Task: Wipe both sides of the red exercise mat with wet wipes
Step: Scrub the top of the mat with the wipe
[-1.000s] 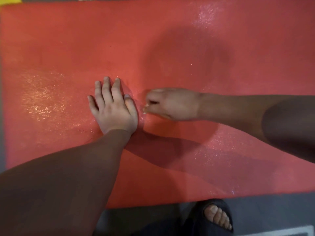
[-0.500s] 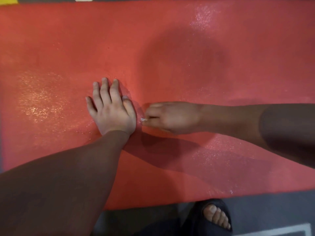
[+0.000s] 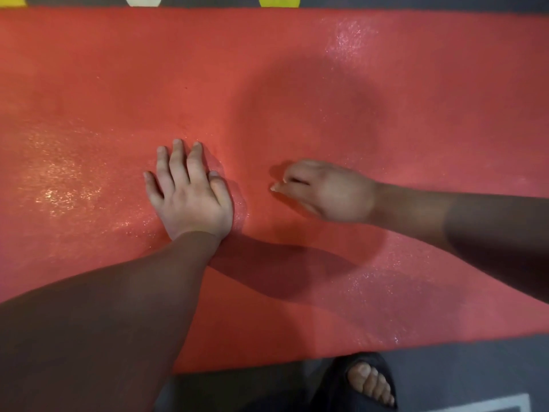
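Note:
The red exercise mat [image 3: 297, 69] lies flat across almost the whole view, with wet, glistening patches at the left and upper right. My left hand [image 3: 190, 194] presses flat on the mat, fingers straight and slightly spread. My right hand [image 3: 323, 191] rests on the mat just to its right, a small gap between them. Its fingers are curled under and pinch a small pale bit of wet wipe [image 3: 274, 187] at the fingertips. The rest of the wipe is hidden under the hand.
A dark grey floor [image 3: 445, 367] runs along the mat's near edge. My foot in a dark open sandal [image 3: 371, 382] stands there. Yellow and white dots [image 3: 279, 0] on the floor show beyond the mat's far edge.
My right hand slid down toward me beside the left hand, then moved right and away from me, opening a gap. My left hand stayed pressed in place.

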Motion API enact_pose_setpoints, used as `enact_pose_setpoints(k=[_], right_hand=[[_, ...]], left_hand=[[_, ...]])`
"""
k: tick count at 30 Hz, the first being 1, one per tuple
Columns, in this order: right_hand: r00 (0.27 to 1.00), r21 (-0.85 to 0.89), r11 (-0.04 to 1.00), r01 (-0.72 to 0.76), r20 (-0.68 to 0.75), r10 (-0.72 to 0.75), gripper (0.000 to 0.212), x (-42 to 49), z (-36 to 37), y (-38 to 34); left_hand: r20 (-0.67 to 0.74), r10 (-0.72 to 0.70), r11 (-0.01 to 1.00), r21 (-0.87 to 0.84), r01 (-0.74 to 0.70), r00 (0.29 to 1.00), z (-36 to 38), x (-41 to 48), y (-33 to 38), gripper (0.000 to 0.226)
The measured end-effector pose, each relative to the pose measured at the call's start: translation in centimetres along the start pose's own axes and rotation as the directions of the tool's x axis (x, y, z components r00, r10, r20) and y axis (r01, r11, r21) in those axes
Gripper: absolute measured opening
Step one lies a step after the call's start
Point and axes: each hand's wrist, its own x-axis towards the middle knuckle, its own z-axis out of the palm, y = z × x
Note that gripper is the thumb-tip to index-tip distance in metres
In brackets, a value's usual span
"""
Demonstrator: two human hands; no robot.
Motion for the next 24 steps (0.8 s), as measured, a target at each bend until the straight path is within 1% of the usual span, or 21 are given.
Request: enact_pose_setpoints(k=[2, 3, 4, 5, 6, 7, 8, 9, 10, 11, 12, 14, 16, 17, 18, 19, 20, 21, 22, 23, 24], right_hand=[[0.999, -0.068, 0.996, 0.049, 0.012, -0.048, 0.049, -0.3, -1.2, 2.0], [1.000, -0.137, 0.990, 0.027, -0.006, -0.028, 0.046, -0.3, -1.7, 3.7], [0.998, -0.204, 0.978, -0.039, -0.057, 0.027, 0.039, -0.1, -2.4, 5.7], [0.983, -0.253, 0.956, -0.149, -0.139, 0.116, 0.032, 0.0, -3.3, 7.6], [0.949, -0.280, 0.917, -0.282, -0.219, 0.225, 0.029, 0.0, -4.0, 9.6], [0.896, -0.282, 0.862, -0.422, -0.278, 0.348, 0.028, -0.1, -4.5, 10.9], [0.839, -0.259, 0.810, -0.526, -0.310, 0.446, 0.028, -0.2, -4.5, 11.6], [0.807, -0.232, 0.784, -0.576, -0.316, 0.499, 0.028, -0.1, -4.1, 11.5], [0.803, -0.208, 0.788, -0.579, -0.314, 0.507, 0.029, 0.1, -3.4, 10.7], [0.826, -0.184, 0.822, -0.540, -0.304, 0.475, 0.029, 0.2, -2.6, 9.3], [0.873, -0.167, 0.874, -0.457, -0.274, 0.404, 0.027, 0.1, -1.8, 7.6], [0.977, -0.124, 0.975, -0.183, -0.137, 0.166, 0.025, -0.5, -0.7, 4.4], [0.999, -0.105, 0.994, 0.031, -0.009, -0.032, 0.028, -0.7, -1.3, 3.8], [0.997, -0.129, 0.989, 0.070, 0.028, -0.067, 0.032, -0.6, -2.1, 4.7], [0.998, -0.176, 0.982, 0.061, 0.019, -0.059, 0.036, -0.2, -2.7, 6.1], [0.999, -0.241, 0.970, -0.005, -0.047, -0.007, 0.036, 0.2, -3.2, 7.8], [0.985, -0.296, 0.946, -0.134, -0.140, 0.096, 0.033, 0.7, -3.8, 9.5], [0.942, -0.335, 0.892, -0.305, -0.245, 0.230, 0.029, 1.2, -4.5, 11.0], [0.862, -0.331, 0.807, -0.489, -0.327, 0.388, 0.029, 1.6, -5.0, 12.2], [0.757, -0.292, 0.708, -0.643, -0.385, 0.529, 0.032, 2.2, -5.1, 12.9], [0.672, -0.249, 0.632, -0.734, -0.409, 0.618, 0.034, 2.9, -4.9, 12.9]], left_hand=[[0.001, 0.001, 1.000, 0.008, -0.001, 1.000, 0.0, 0.0, 0.0, 0.056], [0.001, 0.002, 1.000, 0.009, -0.002, 1.000, 0.1, 0.1, 0.0, 0.056], [0.003, 0.002, 1.000, 0.008, -0.002, 1.000, 0.0, 0.1, 0.0, 0.056], [0.007, 0.000, 1.000, 0.006, 0.000, 1.000, 0.0, 0.1, 0.0, 0.056], [0.010, -0.002, 1.000, 0.005, 0.002, 1.000, 0.0, 0.1, 0.0, 0.056], [0.012, -0.004, 1.000, 0.003, 0.004, 1.000, 0.0, 0.0, 0.0, 0.056], [0.012, -0.005, 1.000, 0.002, 0.005, 1.000, 0.0, 0.0, 0.0, 0.056], [0.010, -0.004, 1.000, 0.002, 0.004, 1.000, 0.0, 0.0, 0.0, 0.056], [0.008, -0.003, 1.000, 0.002, 0.003, 1.000, 0.0, 0.0, 0.0, 0.056], [0.008, -0.005, 1.000, 0.003, 0.005, 1.000, 0.0, 0.0, 0.0, 0.056], [0.009, -0.006, 1.000, 0.003, 0.006, 1.000, 0.0, 0.0, 0.0, 0.056], [0.008, -0.006, 1.000, 0.005, 0.006, 1.000, -0.1, 0.0, 0.0, 0.056], [0.010, -0.003, 1.000, 0.004, 0.003, 1.000, -0.1, 0.0, 0.0, 0.056], [0.013, -0.003, 1.000, 0.001, 0.003, 1.000, 0.0, 0.0, 0.0, 0.057], [0.015, -0.004, 1.000, 0.000, 0.004, 1.000, -0.1, 0.1, 0.0, 0.057], [0.015, -0.003, 1.000, 0.000, 0.003, 1.000, -0.1, 0.1, 0.0, 0.057], [0.013, -0.003, 1.000, -0.001, 0.003, 1.000, -0.1, 0.0, 0.0, 0.057], [0.011, -0.002, 1.000, -0.004, 0.002, 1.000, -0.2, 0.0, 0.0, 0.057], [0.009, -0.001, 1.000, -0.008, 0.001, 1.000, -0.2, 0.1, 0.1, 0.057], [0.007, -0.001, 1.000, -0.010, 0.001, 1.000, -0.2, 0.1, 0.1, 0.057], [0.006, -0.001, 1.000, -0.007, 0.001, 1.000, -0.2, 0.1, 0.1, 0.057]])
